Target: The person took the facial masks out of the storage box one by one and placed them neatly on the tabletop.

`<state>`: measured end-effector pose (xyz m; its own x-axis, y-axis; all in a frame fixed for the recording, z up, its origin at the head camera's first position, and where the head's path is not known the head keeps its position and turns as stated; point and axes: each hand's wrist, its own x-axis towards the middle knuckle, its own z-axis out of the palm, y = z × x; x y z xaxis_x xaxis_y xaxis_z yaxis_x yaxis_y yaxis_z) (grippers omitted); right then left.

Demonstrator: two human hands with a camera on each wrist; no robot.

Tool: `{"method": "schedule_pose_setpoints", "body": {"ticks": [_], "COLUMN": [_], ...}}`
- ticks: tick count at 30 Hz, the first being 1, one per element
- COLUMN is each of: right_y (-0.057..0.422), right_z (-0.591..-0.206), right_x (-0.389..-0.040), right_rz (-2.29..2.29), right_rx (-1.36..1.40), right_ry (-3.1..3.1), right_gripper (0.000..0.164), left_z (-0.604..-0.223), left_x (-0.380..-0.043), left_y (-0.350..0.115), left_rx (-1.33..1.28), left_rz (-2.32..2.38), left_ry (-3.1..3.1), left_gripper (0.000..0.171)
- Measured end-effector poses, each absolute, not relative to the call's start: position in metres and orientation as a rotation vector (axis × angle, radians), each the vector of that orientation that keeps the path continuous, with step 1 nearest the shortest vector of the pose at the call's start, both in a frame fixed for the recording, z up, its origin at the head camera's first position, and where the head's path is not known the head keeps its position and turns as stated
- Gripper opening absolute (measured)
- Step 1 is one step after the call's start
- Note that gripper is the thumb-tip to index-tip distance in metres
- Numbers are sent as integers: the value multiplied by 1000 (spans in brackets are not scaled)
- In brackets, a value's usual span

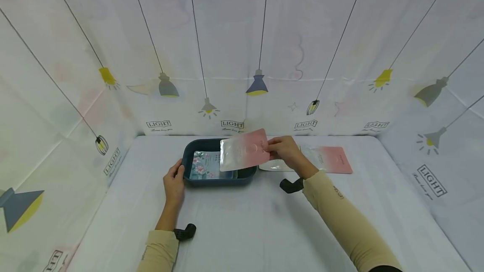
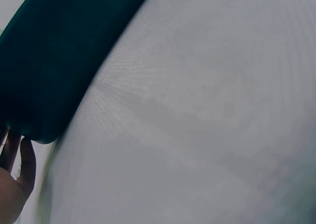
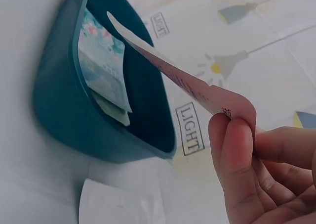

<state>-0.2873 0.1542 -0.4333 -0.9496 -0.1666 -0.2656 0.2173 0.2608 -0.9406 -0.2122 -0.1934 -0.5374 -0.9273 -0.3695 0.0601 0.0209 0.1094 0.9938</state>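
Note:
My right hand (image 1: 285,150) pinches the right edge of a pink-and-silver sheet mask packet (image 1: 242,151) between thumb and fingers. The packet hangs tilted above the right part of a dark teal basin (image 1: 217,182); in the right wrist view, the packet (image 3: 182,80) appears nearly edge-on. Inside the basin lies a pale blue packet with flowers (image 1: 204,165), with a greenish one (image 3: 111,108) partly under it. At the basin's left end, my left hand (image 1: 174,184) holds the rim with thumb and fingers; the left wrist view shows only part of this hand (image 2: 17,179).
Right of the basin, another pink-and-silver packet (image 1: 334,160) lies flat on the white table cover (image 1: 234,230). A silver packet end (image 1: 276,166) shows beneath my right hand. Behind the table hangs a white cloth (image 1: 227,32) printed with lamps.

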Motion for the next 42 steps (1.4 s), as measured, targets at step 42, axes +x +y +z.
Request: {"method": "schedule_pose_setpoints", "body": {"ticks": [42], "right_y": [267], "right_z": [-452], "right_x": [-231], "right_rz": [-1781], "right_rx": [122], "right_ry": [2168], "right_gripper": [52], "left_z": [-522], "left_x": [-202], "left_y": [-187], "left_rx": [315], "left_rz": [-1808], "left_ry": [-2146], "left_gripper": [39]}}
